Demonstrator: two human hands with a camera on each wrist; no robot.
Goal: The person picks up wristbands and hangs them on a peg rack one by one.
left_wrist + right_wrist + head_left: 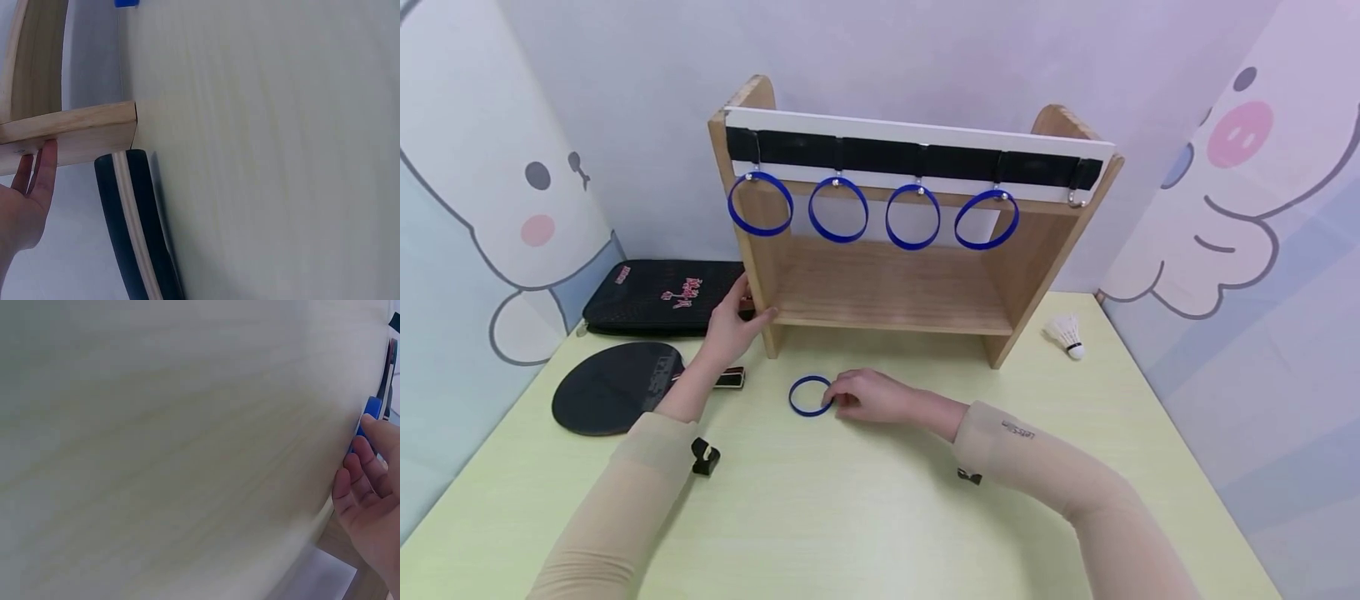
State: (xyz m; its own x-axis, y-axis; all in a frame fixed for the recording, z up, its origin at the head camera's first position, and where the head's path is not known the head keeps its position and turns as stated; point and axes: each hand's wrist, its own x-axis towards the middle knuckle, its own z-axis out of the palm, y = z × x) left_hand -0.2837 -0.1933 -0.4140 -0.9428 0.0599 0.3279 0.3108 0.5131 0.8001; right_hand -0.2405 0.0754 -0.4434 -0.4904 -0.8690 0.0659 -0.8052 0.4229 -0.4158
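My right hand [868, 396] pinches the right edge of a thin blue ring [792, 401] at the tabletop; the right wrist view shows thumb and index finger on the blue band [373, 407]. My left hand [733, 321] holds the left side panel of a wooden shelf [887, 283], thumb across its front edge. From the left wrist, straight fingers [45, 172] touch the panel's outer face; the thumb is hidden there. Several more blue rings [912, 247] hang from hooks along the shelf's white and black top strip. The rightmost hook [1077, 200] bears no ring.
Left of the shelf lie a black zipped case [640, 292] and a black table tennis paddle [610, 387], its handle pointing toward the shelf. A white shuttlecock [1066, 335] lies to the right. Cartoon-printed walls [1225, 200] bound the pale yellow table [835, 517].
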